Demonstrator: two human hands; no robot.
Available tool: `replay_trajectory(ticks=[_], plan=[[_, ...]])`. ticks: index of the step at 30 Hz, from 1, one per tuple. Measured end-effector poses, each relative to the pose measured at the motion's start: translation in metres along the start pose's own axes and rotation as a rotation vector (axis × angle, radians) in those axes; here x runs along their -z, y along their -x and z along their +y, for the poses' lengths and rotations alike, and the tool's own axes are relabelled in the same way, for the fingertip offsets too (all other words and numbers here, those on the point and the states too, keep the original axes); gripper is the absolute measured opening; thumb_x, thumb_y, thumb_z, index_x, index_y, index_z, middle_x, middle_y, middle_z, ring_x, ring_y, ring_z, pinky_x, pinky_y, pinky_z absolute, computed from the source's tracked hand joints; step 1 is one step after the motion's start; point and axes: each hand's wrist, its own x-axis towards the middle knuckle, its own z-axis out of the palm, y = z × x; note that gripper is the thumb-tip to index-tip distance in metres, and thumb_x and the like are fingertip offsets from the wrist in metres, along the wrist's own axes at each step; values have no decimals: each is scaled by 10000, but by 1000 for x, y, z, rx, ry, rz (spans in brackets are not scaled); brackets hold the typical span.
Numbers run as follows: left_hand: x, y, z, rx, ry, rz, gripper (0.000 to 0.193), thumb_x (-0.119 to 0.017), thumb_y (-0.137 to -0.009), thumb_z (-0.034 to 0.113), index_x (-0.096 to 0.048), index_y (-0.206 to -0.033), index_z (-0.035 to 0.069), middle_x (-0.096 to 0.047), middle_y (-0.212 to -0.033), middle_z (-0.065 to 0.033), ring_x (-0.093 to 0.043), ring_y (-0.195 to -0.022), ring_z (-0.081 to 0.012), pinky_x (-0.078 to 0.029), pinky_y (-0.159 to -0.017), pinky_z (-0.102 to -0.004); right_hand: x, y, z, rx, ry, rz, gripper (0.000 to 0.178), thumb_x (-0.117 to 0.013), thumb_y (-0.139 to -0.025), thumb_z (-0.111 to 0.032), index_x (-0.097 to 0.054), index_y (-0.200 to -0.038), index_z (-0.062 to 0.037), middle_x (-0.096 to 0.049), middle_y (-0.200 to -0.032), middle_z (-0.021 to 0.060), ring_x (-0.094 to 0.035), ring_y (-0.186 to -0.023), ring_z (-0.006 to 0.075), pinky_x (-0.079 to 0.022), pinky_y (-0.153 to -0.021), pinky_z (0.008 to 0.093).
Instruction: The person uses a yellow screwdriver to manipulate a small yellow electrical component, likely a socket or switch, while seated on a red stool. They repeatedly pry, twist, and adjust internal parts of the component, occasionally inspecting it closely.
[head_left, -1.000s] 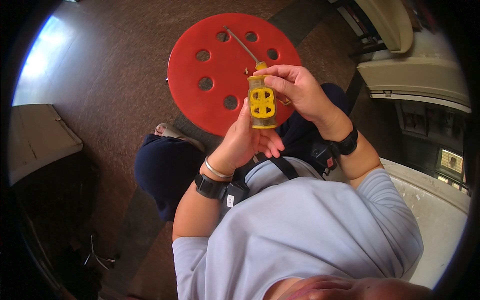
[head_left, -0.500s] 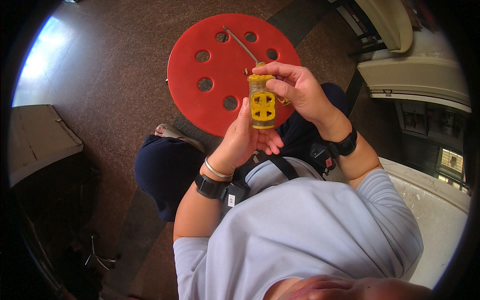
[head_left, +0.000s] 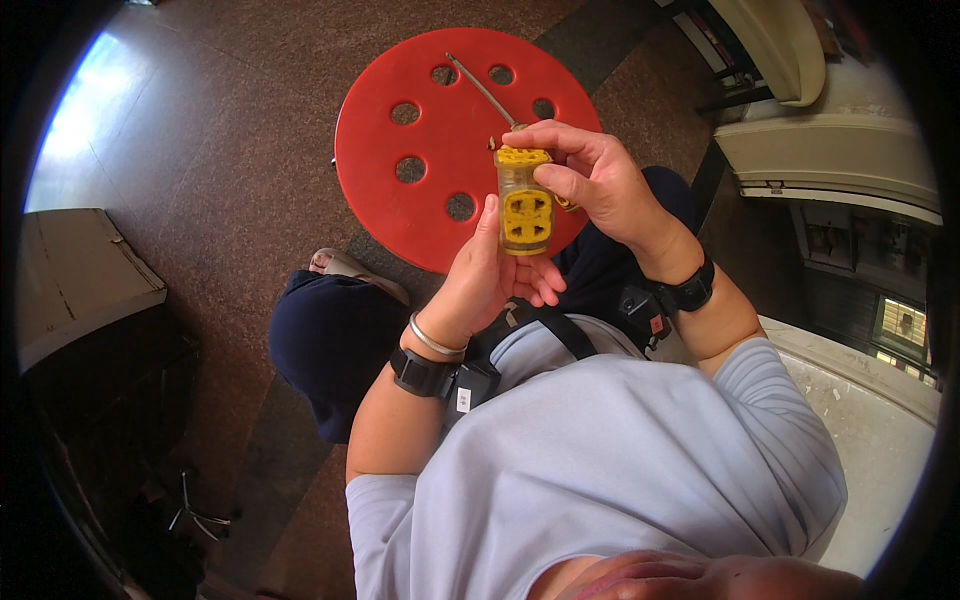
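Observation:
A yellow and clear plastic multi-socket adapter (head_left: 527,215) stands nearly upright between my hands, its slotted socket face toward me. My right hand (head_left: 598,178) pinches its upper end, with the thumb on the front and the fingers over the top. My left hand (head_left: 490,265) cradles its lower part: the thumb lies along the left side and the fingers reach beneath and behind. A screwdriver (head_left: 482,90) lies on the red round stool (head_left: 375,135), its shaft pointing to the far left. My right hand and the adapter mostly hide its handle.
The stool top has several round holes, and a tiny light-coloured piece (head_left: 492,143) lies near its middle. My knees flank the stool's near side. A box-like brown piece (head_left: 85,285) is at left, a pale cabinet (head_left: 830,165) at right.
The adapter has tipped slightly, so more of its top end shows. Both hands have barely shifted, and the screwdriver lies as before.

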Motion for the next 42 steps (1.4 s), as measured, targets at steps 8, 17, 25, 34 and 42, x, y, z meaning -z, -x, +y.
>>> replay_trajectory(ticks=[8,17,25,34,42], plan=[[-2,0,2,9,-22,7,778,-119,-947,678,-492,-1148,25,-659,-785,-181,-660,-656,-204,-537,-630,-277,0,-1,2,-30,-23,-10,366,-539,-903,-170,-598,-1222,0,-622,-1165,79,-585,-1066,141,-460,-938,266],[-1,-1,1,21,-4,-9,778,-106,-942,685,-483,-1176,46,-656,-781,-183,-656,-648,-198,-529,-617,-264,-4,-3,2,-96,6,38,335,-505,-939,-160,-581,-1218,10,-631,-1173,93,-592,-1067,138,-467,-943,271],[-2,-1,2,33,-7,-8,766,-80,-946,675,-471,-1192,63,-655,-768,-179,-654,-637,-190,-533,-621,-258,-5,-4,6,-137,-44,59,336,-496,-961,-197,-574,-1217,6,-634,-1142,82,-605,-1025,123,-489,-888,246],[2,-2,0,34,-17,-14,765,-86,-941,682,-494,-1150,68,-658,-779,-185,-661,-637,-224,-556,-612,-301,-6,-3,7,-137,-34,56,362,-473,-976,-244,-567,-1226,0,-634,-1132,81,-612,-1002,113,-508,-846,236],[2,-2,-1,-15,-32,-20,804,-86,-940,683,-537,-1008,21,-655,-754,-172,-660,-636,-229,-538,-578,-292,-1,-4,16,-167,-129,114,361,-419,-991,-208,-542,-1234,28,-628,-1133,103,-620,-1001,144,-512,-875,276]])
